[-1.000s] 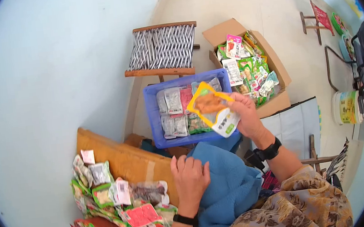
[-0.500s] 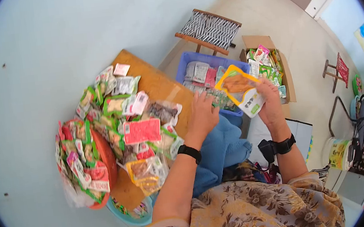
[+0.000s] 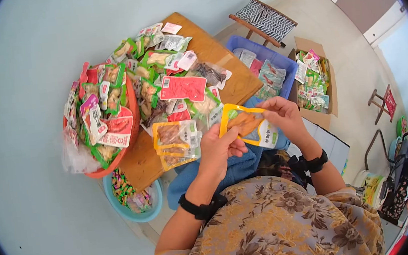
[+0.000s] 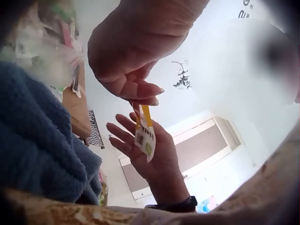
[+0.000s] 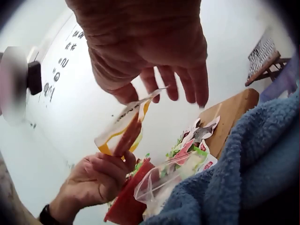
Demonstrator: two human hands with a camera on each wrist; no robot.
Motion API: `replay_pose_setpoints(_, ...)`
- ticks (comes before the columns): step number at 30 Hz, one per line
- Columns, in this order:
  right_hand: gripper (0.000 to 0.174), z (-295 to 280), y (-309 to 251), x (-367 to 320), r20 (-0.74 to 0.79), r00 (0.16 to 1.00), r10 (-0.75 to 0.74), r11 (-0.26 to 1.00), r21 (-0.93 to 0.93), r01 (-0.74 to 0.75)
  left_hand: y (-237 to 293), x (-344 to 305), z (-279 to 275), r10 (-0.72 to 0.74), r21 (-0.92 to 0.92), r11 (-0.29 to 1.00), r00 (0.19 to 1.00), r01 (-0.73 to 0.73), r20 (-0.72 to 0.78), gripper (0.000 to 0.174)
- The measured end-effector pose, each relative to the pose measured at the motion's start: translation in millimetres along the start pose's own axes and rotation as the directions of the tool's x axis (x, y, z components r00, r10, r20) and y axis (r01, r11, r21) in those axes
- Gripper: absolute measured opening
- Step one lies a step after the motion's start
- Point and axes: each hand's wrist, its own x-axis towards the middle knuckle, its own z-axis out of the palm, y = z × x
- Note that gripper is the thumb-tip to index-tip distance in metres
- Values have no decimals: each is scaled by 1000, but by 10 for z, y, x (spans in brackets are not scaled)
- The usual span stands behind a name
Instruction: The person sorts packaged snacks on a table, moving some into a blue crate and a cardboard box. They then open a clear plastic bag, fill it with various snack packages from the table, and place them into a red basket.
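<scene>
A yellow-and-white food packet (image 3: 245, 124) with a clear window showing orange-brown pieces is between my two hands, above my lap. My left hand (image 3: 214, 151) pinches its left edge between thumb and fingers. At the packet's right end is my right hand (image 3: 290, 120), the thumb right at its edge; the fingers (image 4: 123, 133) show spread and fairly straight in the left wrist view. Similar yellow-edged packets (image 3: 170, 139) lie at the near edge of the wooden table (image 3: 139, 157), beside a pile of other packets (image 3: 183, 88).
A red basket (image 3: 133, 118) heaped with packets sits left, above a light-blue basin (image 3: 148, 215) of small wrapped items. Beyond the table are a blue-purple bin (image 3: 284, 63) and a cardboard box (image 3: 331, 83), both holding packets, and a woven stool (image 3: 266, 21). Blue cloth (image 3: 190, 182) covers my lap.
The view has swung left toward the table. The packet, earlier held by my right hand alone, has come to my left hand, which now pinches it. My right fingers have loosened.
</scene>
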Motion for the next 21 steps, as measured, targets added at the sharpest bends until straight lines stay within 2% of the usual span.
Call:
replay_pose_setpoints(1, 36, 23, 13, -61, 3, 996, -91, 983, -160, 90, -12, -92, -45, 3, -6, 1000, 1000, -3, -5, 23)
replay_pose_setpoints(2, 36, 45, -54, -90, 9, 996, -91, 983, -161, 92, -21, -173, -83, 8, -63, 998, 1000, -9, -18, 21)
replay_pose_setpoints(3, 43, 93, -251, -124, 193, 938, -288, 854, -392, 343, -25, -231, -114, 13, -118, 993, 999, -17, -31, 19)
replay_pose_setpoints(4, 49, 122, -393, -158, 407, 817, -408, 615, -538, 576, -25, -274, -143, 17, -121, 992, 999, -20, -33, 19)
replay_pose_setpoints(5, 62, 127, -434, -203, 494, 798, -345, 634, -505, 586, -29, -310, -166, 35, -149, 988, 998, -44, -59, 18)
replay_pose_setpoints(6, 62, 178, -536, -250, 494, 798, -345, 632, -507, 586, -34, -334, -179, 52, -175, 982, 995, -67, -84, 17)
replay_pose_setpoints(8, 69, 333, -737, -334, 636, 715, -290, 259, -667, 699, -53, -354, -195, 50, -216, 974, 996, -65, -75, 17)
replay_pose_setpoints(10, 66, 326, -624, -357, 664, 694, -280, 230, -655, 720, -63, -346, -177, 49, -256, 964, 996, -65, -68, 17)
replay_pose_setpoints(12, 57, 293, -395, -357, 679, 626, -384, 21, -671, 741, -88, -356, -148, 17, -221, 975, 998, -29, -58, 18)
replay_pose_setpoints(13, 57, 290, -328, -351, 678, 628, -383, 20, -673, 739, -106, -354, -139, 15, -221, 975, 998, -27, -56, 18)
replay_pose_setpoints(15, 35, 298, -225, -358, 498, 641, -584, 226, -659, 717, -150, -363, -128, 14, -202, 979, 1000, -15, -4, 20)
replay_pose_setpoints(16, 35, 288, -197, -374, 496, 644, -583, 227, -662, 715, -145, -376, -159, 11, -202, 979, 1000, -11, -2, 20)
replay_pose_setpoints(17, 22, 275, -176, -395, 283, 797, -533, 445, -708, 549, -121, -393, -219, 87, -31, 996, 996, -88, -37, 23)
replay_pose_setpoints(18, 13, 260, -158, -407, 63, 902, -426, 635, -689, 348, -110, -401, -253, 169, 142, 977, 984, -159, -57, 26)
replay_pose_setpoints(19, 13, 217, -148, -395, 63, 902, -427, 634, -690, 348, -124, -398, -254, 169, 141, 977, 984, -160, -56, 26)
replay_pose_setpoints(20, 14, 152, -141, -367, -58, 962, -265, 815, -547, 191, -146, -394, -257, 404, 552, 789, 904, -269, -138, 31)
replay_pose_setpoints(21, 20, 107, -128, -346, -141, 987, -73, 931, -365, 17, -171, -392, -261, 627, 862, 444, 772, -243, -105, 37)
